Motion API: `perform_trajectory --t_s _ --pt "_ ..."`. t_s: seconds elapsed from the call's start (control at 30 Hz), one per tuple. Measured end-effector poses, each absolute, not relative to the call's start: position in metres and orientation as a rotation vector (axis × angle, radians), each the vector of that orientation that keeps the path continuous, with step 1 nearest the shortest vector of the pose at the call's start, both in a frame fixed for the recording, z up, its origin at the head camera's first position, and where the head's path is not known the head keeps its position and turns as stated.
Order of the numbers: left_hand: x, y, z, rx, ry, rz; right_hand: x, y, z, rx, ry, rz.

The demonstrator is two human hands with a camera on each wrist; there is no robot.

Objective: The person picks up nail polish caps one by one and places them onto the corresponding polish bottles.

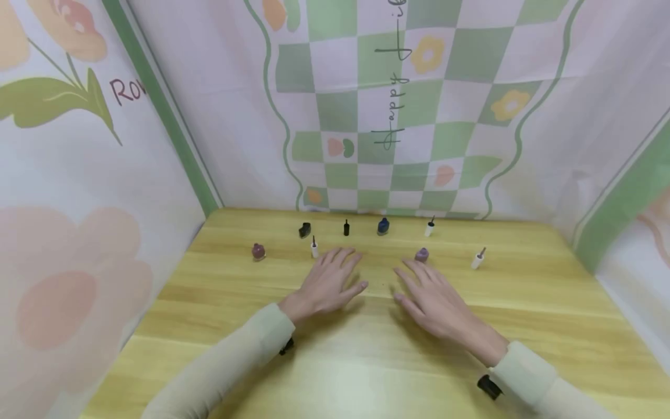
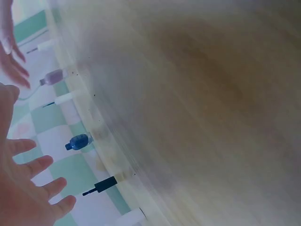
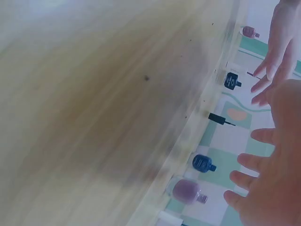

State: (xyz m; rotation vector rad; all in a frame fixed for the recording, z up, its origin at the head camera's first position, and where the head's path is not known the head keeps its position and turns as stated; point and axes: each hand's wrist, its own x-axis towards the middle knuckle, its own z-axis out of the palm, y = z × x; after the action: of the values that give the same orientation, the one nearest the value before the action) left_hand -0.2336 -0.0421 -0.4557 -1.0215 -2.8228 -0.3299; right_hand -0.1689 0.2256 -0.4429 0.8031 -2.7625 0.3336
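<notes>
My left hand is held over the wooden table with its fingers spread, and it holds nothing. Just beyond its fingertips stands a white brush cap, brush up. Likewise bare, my right hand has its fingers extended towards an uncapped purple nail polish bottle. Farther back are a black nail polish bottle, a black brush cap, a dark blue nail polish bottle and another white brush cap. A mauve nail polish bottle stands at the left, a third white brush cap at the right.
The light wooden table reaches back to a hanging cloth with a green and white check. More printed cloth hangs along the left side. Black straps show beneath both sleeves.
</notes>
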Motion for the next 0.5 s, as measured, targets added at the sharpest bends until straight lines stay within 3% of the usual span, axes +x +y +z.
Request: perform_trajectory --t_s 0.5 --pt "-0.235 -0.042 -0.443 -0.967 -2.777 -0.638 -0.156 0.264 -0.440 0.604 -2.705 0.537"
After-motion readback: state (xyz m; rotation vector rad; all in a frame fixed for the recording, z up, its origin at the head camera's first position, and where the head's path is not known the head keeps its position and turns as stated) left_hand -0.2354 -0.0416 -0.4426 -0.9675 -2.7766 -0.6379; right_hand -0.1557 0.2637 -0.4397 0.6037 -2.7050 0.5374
